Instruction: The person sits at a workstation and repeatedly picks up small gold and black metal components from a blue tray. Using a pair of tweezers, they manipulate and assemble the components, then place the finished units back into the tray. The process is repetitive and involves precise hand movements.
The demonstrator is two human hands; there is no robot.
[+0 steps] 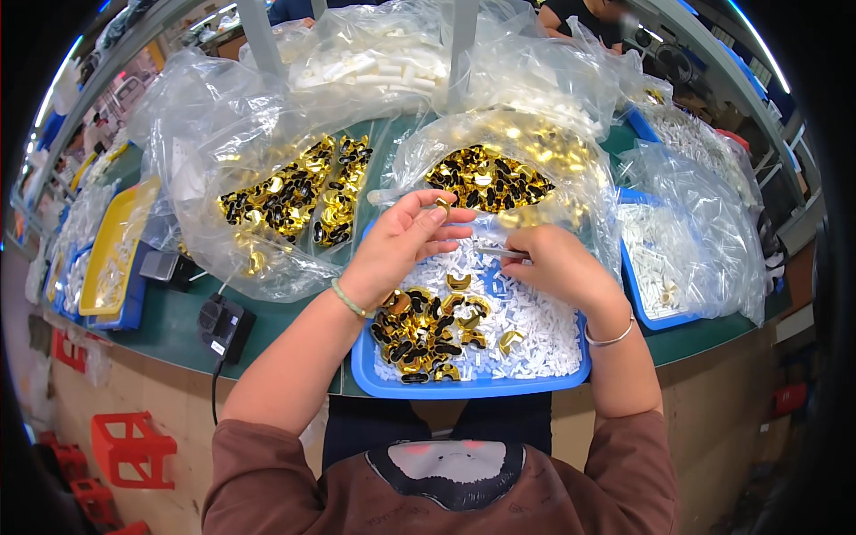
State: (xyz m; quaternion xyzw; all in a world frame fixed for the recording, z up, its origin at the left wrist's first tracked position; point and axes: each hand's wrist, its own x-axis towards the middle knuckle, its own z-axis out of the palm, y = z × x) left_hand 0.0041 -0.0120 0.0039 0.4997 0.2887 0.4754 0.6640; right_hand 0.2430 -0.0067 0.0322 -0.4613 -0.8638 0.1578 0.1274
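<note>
My left hand (412, 234) pinches a small shiny gold curved piece (443, 206) between thumb and forefinger, the other fingers spread. In my right hand (557, 263) is a slim grey metal tool, its tip (493, 251) pointing left toward my left hand; it looks like tweezers, but my fingers hide most of it. Both hands hover over a blue tray (473, 389). Many small white plastic pieces (535, 330) cover its bottom. A heap of gold-and-black curved pieces (415, 339) lies at the tray's left, with a few gold ones scattered beside it.
Clear plastic bags of gold-and-black pieces (290, 192) (486, 178) lie open beyond the tray. Bags of white parts (366, 67) stand behind. A second blue tray (637, 290) is at the right, a yellow tray (111, 259) at the left, near a black power adapter (225, 325).
</note>
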